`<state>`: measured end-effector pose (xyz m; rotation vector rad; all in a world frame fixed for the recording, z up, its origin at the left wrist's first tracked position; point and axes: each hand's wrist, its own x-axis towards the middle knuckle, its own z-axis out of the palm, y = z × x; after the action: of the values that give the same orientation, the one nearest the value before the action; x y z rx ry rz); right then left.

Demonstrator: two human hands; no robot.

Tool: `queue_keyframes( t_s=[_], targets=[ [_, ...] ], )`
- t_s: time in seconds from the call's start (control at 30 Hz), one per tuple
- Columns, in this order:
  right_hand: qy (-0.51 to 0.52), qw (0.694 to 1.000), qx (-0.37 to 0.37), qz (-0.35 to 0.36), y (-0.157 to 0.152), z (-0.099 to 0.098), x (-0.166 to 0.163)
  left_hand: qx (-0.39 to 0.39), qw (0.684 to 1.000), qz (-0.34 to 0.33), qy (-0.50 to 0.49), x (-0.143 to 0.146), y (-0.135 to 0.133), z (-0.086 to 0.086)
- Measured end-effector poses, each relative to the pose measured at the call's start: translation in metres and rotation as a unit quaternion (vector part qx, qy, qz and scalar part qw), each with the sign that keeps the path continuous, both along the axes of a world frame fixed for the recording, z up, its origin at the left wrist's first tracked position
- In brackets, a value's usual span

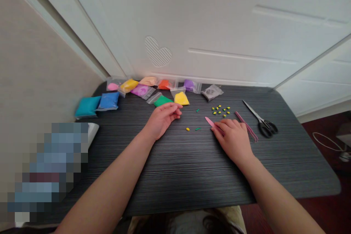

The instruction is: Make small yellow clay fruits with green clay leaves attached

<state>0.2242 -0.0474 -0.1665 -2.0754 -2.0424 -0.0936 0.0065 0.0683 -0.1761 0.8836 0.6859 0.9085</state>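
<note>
Knife (210, 122) is pinched by the right hand (233, 137); whether the left hand (163, 121) pinches anything, I cannot tell.

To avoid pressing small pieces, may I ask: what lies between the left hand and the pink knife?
In the head view, a small yellow piece and green bits lie on the dark table between the left hand and the pink knife.

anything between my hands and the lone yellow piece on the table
Nothing visible stands between the left hand and the lone yellow piece. From the right hand, a thin green strip lies in the direct line, just beside the piece; the pink tool also juts out from its fingers.
</note>
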Motion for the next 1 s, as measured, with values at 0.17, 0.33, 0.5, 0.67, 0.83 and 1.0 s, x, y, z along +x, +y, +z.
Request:
queue_keyframes(
  t_s=[0.17, 0.33, 0.5, 0.67, 0.83, 1.0],
  targets=[
    [0.027, 1.0, -0.009, -0.009, 0.004, -0.001, -0.001, 0.003, 1.0, 0.001, 0.003, 0.001, 0.0, 0.001],
    [0.064, 0.998, -0.022, -0.013, 0.001, -0.001, -0.006, 0.005, 1.0, 0.004, 0.003, 0.001, 0.0, 0.001],
    [0.103, 0.993, -0.049, 0.008, -0.009, 0.001, -0.027, 0.003, 1.0, 0.006, 0.003, 0.001, -0.001, 0.001],
    [0.102, 0.992, -0.069, 0.024, -0.013, 0.002, -0.042, 0.005, 1.0, 0.005, 0.001, 0.001, -0.001, 0.001],
    [0.085, 0.993, -0.077, 0.026, -0.012, 0.001, -0.044, 0.004, 1.0, 0.006, 0.001, 0.001, -0.001, 0.0],
    [0.069, 0.994, -0.08, 0.026, -0.012, -0.001, -0.046, 0.006, 1.0, 0.01, 0.002, 0.002, -0.001, 0.0]
  ],
)
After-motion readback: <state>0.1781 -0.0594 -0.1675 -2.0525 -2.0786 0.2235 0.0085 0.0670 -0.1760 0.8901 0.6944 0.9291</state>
